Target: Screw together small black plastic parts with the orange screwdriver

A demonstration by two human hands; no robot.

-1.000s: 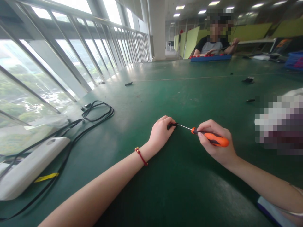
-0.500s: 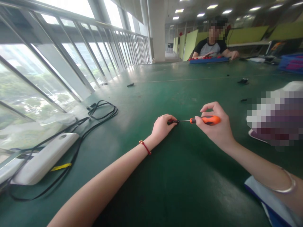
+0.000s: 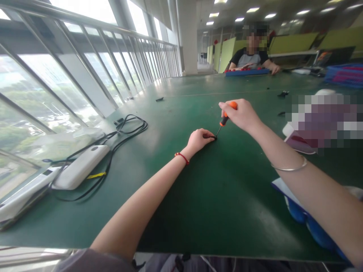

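My left hand [image 3: 197,140] is closed on a small black part [image 3: 214,138], pressing it against the green tabletop in the middle of the view. Fingers cover most of that part, so its kind does not show. My right hand [image 3: 243,114] grips an orange-and-black screwdriver [image 3: 224,120] by its handle, just above and to the right. The screwdriver slants, handle up and shaft down to the left. Its tip meets the right end of the black part, or lies very close to it.
A white power bank-like block [image 3: 82,166] and a looped black cable [image 3: 127,130] lie at left by the railing. Blue fabric [image 3: 300,211] is under my right forearm. Across the green table [image 3: 181,211] sits a person [image 3: 251,56] behind a blue tray [image 3: 246,72].
My right hand has risen and turned, tipping the screwdriver from nearly level to a steep slant. The left hand keeps hold of the black part. The camera view has shifted.
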